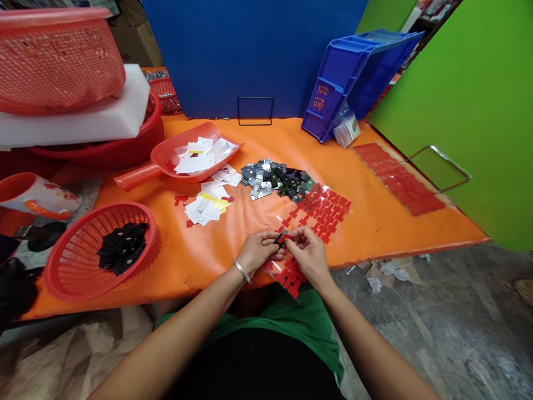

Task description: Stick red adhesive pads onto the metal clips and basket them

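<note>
Both my hands meet at the near edge of the orange table (375,222). My left hand (259,250) and my right hand (307,253) pinch one small black piece (280,239) between their fingertips, with a bit of red sticker on it. Under my hands lies a clear sheet with several red stickers (322,208), hanging over the table's edge. Just beyond it sits a pile of small grey and black metal pieces (277,179). A silver bracelet is on my left wrist.
A round red basket (79,261) with black pieces stands at the near left. A red scoop (166,161) holds white paper slips; more slips (208,205) lie loose. A tilted blue bin (353,78), another red sticker sheet (397,178), stacked red baskets and white foam (83,116) ring the table.
</note>
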Motion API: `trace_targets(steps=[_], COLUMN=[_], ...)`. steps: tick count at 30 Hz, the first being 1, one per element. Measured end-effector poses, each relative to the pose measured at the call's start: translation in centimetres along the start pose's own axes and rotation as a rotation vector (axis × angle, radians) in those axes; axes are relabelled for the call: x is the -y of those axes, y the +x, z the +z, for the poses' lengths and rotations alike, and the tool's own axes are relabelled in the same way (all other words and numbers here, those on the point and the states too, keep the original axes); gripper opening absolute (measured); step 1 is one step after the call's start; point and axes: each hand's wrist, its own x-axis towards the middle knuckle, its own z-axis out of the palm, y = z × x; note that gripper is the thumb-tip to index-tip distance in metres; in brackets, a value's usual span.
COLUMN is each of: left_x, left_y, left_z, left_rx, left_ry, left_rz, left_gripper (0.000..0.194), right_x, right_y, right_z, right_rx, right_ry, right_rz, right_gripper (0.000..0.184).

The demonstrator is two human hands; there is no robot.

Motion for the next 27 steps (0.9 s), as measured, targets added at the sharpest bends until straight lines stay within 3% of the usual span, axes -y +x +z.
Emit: trace_targets(steps=[27], left_x=[0.0], left_y=[-0.01], left_z=[0.0], left_rx=[-0.009], left_ry=[-0.004], left_rz=[0.003], left_gripper=[0.019], right_x=[-0.44], right_y=[-0.01], right_z=[0.18], right_rx=[-0.025], right_ry=[0.007], right_rz=[0.003], right_gripper=[0.014])
